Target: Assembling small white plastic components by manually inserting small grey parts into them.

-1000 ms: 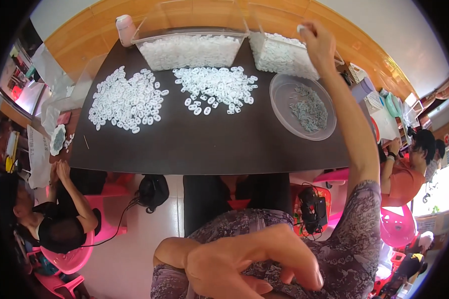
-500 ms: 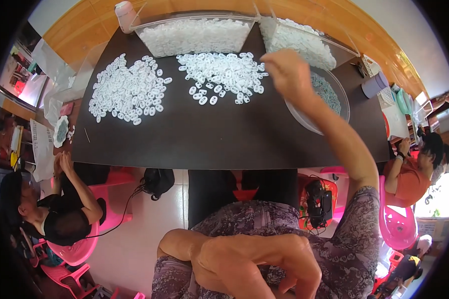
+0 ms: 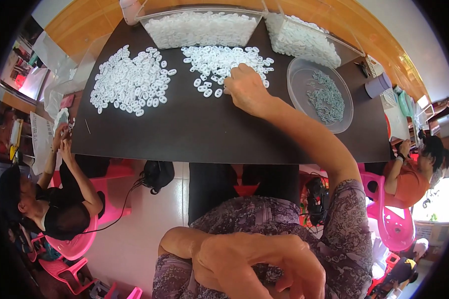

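Observation:
My right hand (image 3: 247,90) is at the near edge of the middle pile of small white oval plastic pieces (image 3: 214,60). Its fingers are bent together and point down; whatever is between the fingertips is hidden. Close to me, over my patterned top, my left hand (image 3: 254,261) hangs with its fingers curled inward, and its palm side cannot be seen. A second heap of white oval pieces (image 3: 129,82) spreads over the left of the dark table (image 3: 184,134). To the right stands a round clear tub (image 3: 299,92) with small grey-green pieces (image 3: 327,99) in it.
Two clear bins of white pieces, a left bin (image 3: 199,30) and a right bin (image 3: 304,40), line the table's back. A lilac cup (image 3: 377,85) stands at the right edge. People sit on both sides, one in black (image 3: 65,209), another in orange (image 3: 409,182).
My right hand has gone from beside the round tub leftward to the middle white pile. My left hand stays curled in nearly the same place. The view has shifted slightly.

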Available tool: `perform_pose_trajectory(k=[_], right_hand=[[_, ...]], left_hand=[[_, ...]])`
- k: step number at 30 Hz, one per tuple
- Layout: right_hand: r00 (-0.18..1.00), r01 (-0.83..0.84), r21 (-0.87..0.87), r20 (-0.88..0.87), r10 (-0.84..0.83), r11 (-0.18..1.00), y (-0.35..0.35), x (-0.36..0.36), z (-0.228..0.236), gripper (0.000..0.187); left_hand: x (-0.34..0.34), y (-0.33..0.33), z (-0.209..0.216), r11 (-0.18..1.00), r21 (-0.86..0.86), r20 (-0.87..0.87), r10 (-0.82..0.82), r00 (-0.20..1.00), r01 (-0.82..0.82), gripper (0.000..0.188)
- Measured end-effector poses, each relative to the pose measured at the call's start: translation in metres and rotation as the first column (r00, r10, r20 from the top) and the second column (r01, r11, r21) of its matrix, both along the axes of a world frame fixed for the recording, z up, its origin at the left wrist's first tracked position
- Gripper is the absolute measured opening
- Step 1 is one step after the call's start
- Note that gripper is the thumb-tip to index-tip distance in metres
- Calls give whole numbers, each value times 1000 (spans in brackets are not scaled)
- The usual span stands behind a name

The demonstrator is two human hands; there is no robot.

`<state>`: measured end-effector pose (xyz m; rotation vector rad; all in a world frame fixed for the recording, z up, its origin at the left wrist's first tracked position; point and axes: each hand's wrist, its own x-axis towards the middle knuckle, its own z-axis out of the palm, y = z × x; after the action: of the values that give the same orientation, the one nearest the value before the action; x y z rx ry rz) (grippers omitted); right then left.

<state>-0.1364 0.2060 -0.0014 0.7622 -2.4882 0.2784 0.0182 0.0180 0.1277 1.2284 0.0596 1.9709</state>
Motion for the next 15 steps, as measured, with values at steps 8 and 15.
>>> perform_pose_trajectory(k=[8, 15], right_hand=[[999, 39, 174, -17, -37, 984, -5, 1, 1, 7], [1000, -13, -13, -16, 13, 1000, -10, 25, 5, 7]], left_hand=[[10, 0, 9, 981, 78, 64, 172, 983, -177, 21], [10, -17, -25, 508, -293, -328, 743, 584, -810, 11]])
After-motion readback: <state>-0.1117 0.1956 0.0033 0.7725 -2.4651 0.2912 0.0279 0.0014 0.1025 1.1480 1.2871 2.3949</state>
